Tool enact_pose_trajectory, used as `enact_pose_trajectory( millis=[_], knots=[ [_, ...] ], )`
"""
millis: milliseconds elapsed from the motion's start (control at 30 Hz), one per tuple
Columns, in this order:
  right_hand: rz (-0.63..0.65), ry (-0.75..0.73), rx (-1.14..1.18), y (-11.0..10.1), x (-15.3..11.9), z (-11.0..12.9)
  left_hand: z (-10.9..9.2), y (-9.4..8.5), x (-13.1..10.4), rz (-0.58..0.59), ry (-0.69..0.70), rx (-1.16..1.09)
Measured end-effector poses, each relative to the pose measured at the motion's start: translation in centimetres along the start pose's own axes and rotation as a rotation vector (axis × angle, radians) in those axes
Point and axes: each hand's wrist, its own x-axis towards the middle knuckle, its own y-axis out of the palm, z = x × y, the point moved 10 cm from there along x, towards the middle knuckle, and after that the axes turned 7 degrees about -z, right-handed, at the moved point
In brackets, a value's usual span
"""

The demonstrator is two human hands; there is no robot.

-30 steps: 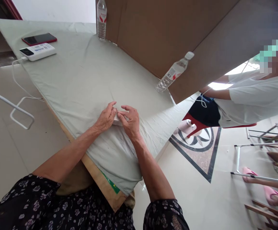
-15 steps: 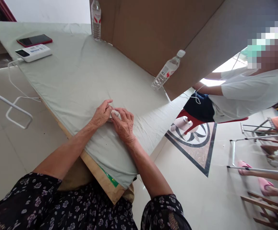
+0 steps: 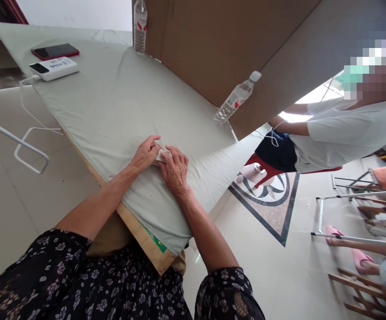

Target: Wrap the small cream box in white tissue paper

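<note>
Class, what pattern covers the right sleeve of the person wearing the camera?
Pale flowers on black cover the right sleeve; best seen in the head view.

Near the tabletop's (image 3: pixel 102 106) far left corner lie a red-edged phone (image 3: pixel 55 51) and a white power bank (image 3: pixel 59 68); one bottle (image 3: pixel 140 27) stands against a cardboard panel (image 3: pixel 206 53).

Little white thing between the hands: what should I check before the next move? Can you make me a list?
1. Left hand at the little white thing: ok, fingers beside it.
2. Right hand there too: ok, on its other side.
3. Its whole shape showing: not ok, fingers cover part.
4. What it's made of: cannot tell, too small.
5. Cloth smooth: not ok, wrinkled near the right hand.
6. Leaning bottle away from both hands: ok, it's apart.
</note>
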Motion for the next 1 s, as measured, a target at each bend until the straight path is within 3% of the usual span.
enact_pose_trajectory(
  millis=[200, 433, 633, 1000],
  knots=[
    [0.075, 0.011, 0.012, 0.6, 0.1, 0.1, 0.1, -0.2, 0.1, -0.012, -0.004, -0.019],
    [0.007, 0.042, 0.041, -0.3, -0.2, -0.5, 0.4, -0.1, 0.1, -0.008, -0.058, -0.082],
    [0.082, 0.013, 0.035, 0.1, -0.1, -0.1, 0.4, -0.1, 0.0, 0.002, -0.073, -0.089],
    [-0.026, 0.088, 0.072, -0.5, -0.6, -1.6, 1.1, -0.3, -0.1, -0.044, -0.169, -0.229]
  ],
)
